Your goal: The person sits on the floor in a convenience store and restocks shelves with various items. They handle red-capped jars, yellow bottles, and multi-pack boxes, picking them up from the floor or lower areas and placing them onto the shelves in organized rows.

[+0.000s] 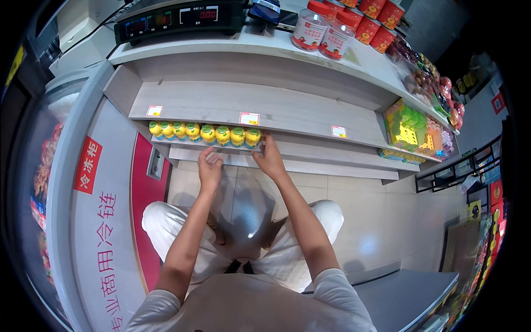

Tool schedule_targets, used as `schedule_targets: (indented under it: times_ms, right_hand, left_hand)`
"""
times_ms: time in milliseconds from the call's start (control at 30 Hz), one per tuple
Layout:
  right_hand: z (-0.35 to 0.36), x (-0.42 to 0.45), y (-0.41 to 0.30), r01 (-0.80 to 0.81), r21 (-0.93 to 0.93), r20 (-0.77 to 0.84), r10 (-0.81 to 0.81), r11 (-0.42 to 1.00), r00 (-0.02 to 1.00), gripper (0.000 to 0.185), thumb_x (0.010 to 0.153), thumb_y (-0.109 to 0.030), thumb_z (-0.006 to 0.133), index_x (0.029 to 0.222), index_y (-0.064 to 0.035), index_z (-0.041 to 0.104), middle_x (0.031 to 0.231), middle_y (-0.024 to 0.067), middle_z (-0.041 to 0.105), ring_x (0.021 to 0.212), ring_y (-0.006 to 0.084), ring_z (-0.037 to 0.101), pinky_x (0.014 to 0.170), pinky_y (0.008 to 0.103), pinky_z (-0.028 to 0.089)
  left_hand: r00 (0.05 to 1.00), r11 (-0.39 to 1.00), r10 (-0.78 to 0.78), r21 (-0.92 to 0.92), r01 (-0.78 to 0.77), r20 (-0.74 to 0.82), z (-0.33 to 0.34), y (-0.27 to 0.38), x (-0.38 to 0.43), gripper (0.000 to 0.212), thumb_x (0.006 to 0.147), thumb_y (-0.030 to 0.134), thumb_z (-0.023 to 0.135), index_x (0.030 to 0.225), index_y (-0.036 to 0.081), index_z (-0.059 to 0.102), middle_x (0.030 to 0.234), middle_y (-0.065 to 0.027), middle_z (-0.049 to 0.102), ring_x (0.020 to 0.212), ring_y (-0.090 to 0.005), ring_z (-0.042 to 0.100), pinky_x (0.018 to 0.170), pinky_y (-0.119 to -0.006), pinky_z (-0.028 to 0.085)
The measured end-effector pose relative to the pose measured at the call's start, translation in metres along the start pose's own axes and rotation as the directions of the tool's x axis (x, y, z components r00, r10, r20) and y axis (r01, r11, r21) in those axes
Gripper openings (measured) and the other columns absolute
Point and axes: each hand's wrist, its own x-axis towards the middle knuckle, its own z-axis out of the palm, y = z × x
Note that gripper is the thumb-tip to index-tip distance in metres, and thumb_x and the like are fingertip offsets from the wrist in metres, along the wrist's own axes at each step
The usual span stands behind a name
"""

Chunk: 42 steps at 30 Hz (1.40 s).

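Note:
A row of yellow, round-topped containers with green-marked tops (208, 134) stands along the left part of the lower shelf (323, 150). My right hand (270, 157) is at the right end of this row, its raised fingers beside the last container; whether they touch it I cannot tell. Just in front of the row's middle, below the shelf edge, is my left hand (210, 169), with fingers curled and apart and nothing seen in them. Price tags (249, 118) are fixed along the edge of the upper shelf (290, 108) above.
A chest freezer (79, 166) stands close on my left. On the counter (257, 43) are a digital scale (178, 20), red-lidded plastic jars (312, 25), red cans (366, 31) and bagged produce. Green and yellow packs (405, 128) fill the upper shelf's right end. A grey cabinet (406, 294) is behind me at right.

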Motion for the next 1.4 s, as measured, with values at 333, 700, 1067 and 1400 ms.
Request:
schedule_targets:
  times_ms: [333, 700, 1067, 1400]
  right_hand:
    - [-0.114, -0.041, -0.061, -0.073, 0.171, 0.625, -0.051, 0.983, 0.779, 0.055, 0.094, -0.018, 0.076, 0.143, -0.0031, 0.058, 0.126, 0.0159, 0.072, 0.116, 0.0308, 0.069, 0.104, 0.0424, 0.052]
    - [-0.26, 0.058, -0.157, 0.41, 0.049, -0.253, -0.386, 0.911, 0.887, 0.073, 0.087, -0.02, 0.082, 0.15, -0.0035, 0.049, 0.144, 0.0165, 0.059, 0.133, 0.0309, 0.055, 0.114, 0.043, 0.042]
    - [-0.244, 0.186, -0.148, 0.494, 0.079, -0.408, -0.424, 0.866, 0.808, 0.088, 0.083, -0.018, 0.088, 0.154, 0.0039, 0.041, 0.14, 0.0269, 0.059, 0.127, 0.0352, 0.062, 0.105, 0.0424, 0.052]
    - [-0.245, 0.092, -0.172, 0.479, 0.182, -0.339, -0.402, 0.859, 0.851, 0.08, 0.087, -0.013, 0.087, 0.152, 0.003, 0.044, 0.134, 0.0194, 0.064, 0.116, 0.0224, 0.067, 0.095, 0.0353, 0.057]
  left_hand:
    - [0.824, 0.998, -0.058, 0.002, 0.069, 0.563, 0.017, 0.099, -0.059, 0.031, 0.105, 0.011, 0.062, 0.135, 0.004, 0.056, 0.125, -0.0088, 0.068, 0.111, -0.0176, 0.07, 0.095, -0.033, 0.056]
    - [0.6, 0.722, 0.636, -0.102, -0.684, 0.485, 0.164, 0.305, 0.035, 0.056, 0.097, 0.017, 0.076, 0.14, -0.004, 0.049, 0.142, -0.0183, 0.057, 0.123, -0.025, 0.064, 0.103, -0.036, 0.053]
    - [0.627, 0.609, 0.734, 0.156, -0.778, 0.26, 0.243, 0.302, 0.098, 0.087, 0.084, 0.025, 0.087, 0.147, -0.007, 0.036, 0.138, -0.0281, 0.058, 0.125, -0.0392, 0.063, 0.104, -0.044, 0.053]
    - [0.65, 0.695, 0.698, -0.068, -0.716, 0.3, 0.188, 0.287, 0.029, 0.078, 0.085, 0.022, 0.089, 0.145, -0.001, 0.045, 0.132, -0.0203, 0.065, 0.12, -0.0254, 0.066, 0.101, -0.037, 0.054]
